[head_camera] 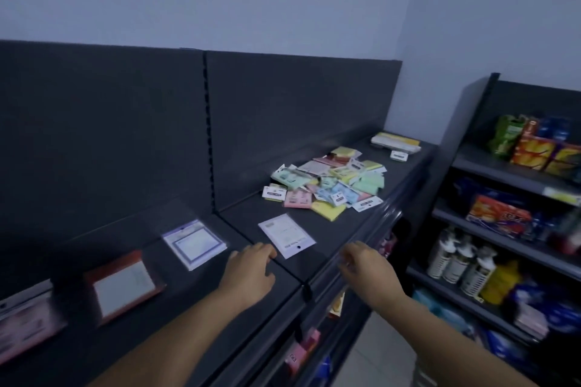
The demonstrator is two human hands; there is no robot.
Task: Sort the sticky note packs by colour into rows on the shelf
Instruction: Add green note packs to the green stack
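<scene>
Many pastel sticky note packs [327,185] lie heaped on the shelf [371,229]

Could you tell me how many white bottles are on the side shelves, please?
3, in a row on a lower right-hand shelf: left bottle, middle bottle, right bottle. More may hide behind them.

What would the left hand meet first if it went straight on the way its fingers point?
Most likely the white pack, lying flat on the shelf just ahead of the left hand; the pile of sticky note packs lies farther on.
</scene>
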